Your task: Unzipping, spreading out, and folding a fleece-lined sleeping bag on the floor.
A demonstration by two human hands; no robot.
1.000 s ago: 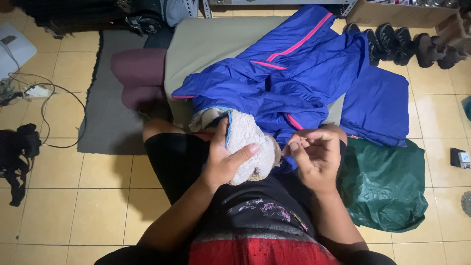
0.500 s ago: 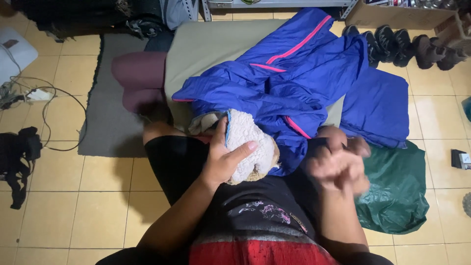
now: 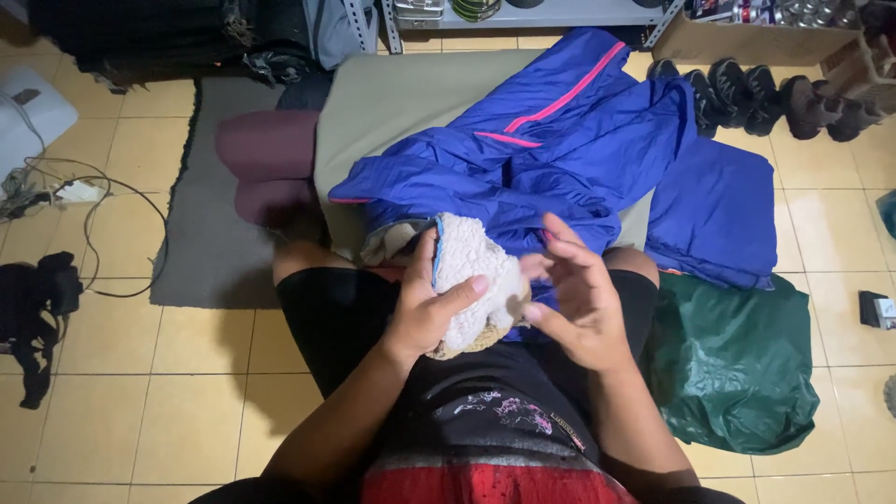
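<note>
The right hand (image 3: 574, 303) has swung back in from the side and now sits just beside the fleece lining (image 3: 476, 280), fingers spread and loose, gripping nothing. The left hand (image 3: 429, 308) clasps that cream fleece lining, thumb across it, on the lap. The lining belongs to the blue jacket (image 3: 551, 154), which spreads beyond it over a beige cushion (image 3: 401, 93). Right of the jacket lies a green bag (image 3: 737, 364); beyond that, dark shoes (image 3: 765, 93).

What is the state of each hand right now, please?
Left hand: closed on the fleecy lining of the blue jacket.
Right hand: open, fingers spread, at the lining's edge; contact cannot be told.
</note>
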